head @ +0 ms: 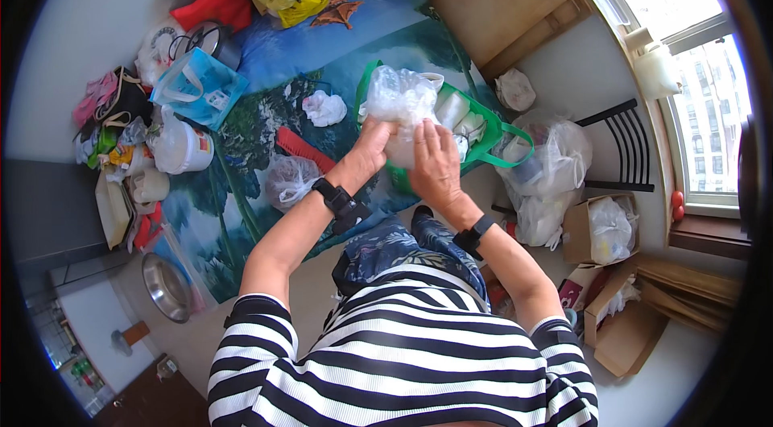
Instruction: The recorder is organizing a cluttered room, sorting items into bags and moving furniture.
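Observation:
My left hand [375, 142] grips the lower left side of a bunched clear plastic bag [401, 94]. Against the bag's right side lies my right hand [433, 164], its fingers nearly straight; whether they grip is not plain. Behind and below the bag is a green tote bag [492, 140] with white rolled or wrapped things [453, 111] inside and one handle loop lying to the right. The tote rests at the edge of a surface covered by a landscape-printed cloth [386, 40]. What the plastic bag holds is hidden.
On the cloth lie a knotted white bag [324, 108], a red ridged item [305, 148] and a tied plastic bag [293, 179]. Farther left stand a blue bag [199, 88] and a white bucket [192, 150]. Stuffed plastic bags [546, 155] and a cardboard box [580, 230] are at right.

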Action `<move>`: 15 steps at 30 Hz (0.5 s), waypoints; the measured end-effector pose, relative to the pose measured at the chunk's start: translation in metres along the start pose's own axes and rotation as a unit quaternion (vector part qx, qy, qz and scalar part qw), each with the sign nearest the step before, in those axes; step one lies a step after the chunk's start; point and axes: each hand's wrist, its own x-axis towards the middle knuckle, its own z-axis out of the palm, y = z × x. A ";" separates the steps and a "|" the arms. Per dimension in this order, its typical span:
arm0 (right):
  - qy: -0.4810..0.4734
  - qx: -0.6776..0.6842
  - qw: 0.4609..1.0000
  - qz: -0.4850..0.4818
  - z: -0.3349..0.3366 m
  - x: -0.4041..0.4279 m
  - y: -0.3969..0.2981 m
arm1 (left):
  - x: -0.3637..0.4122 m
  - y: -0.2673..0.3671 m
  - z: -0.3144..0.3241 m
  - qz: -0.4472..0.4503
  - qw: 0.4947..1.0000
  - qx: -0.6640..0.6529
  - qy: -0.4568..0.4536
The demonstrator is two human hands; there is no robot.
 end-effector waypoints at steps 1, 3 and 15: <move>-0.003 0.000 1.000 -0.002 -0.003 0.002 0.006 | -0.006 0.003 0.002 -0.001 1.000 -0.003 0.002; -0.038 0.100 0.992 0.063 -0.015 0.007 0.015 | -0.021 0.017 0.005 -0.064 0.995 -0.044 -0.067; -0.233 0.567 0.682 0.398 -0.066 0.019 0.024 | -0.053 0.043 0.009 -0.029 0.963 0.117 -0.240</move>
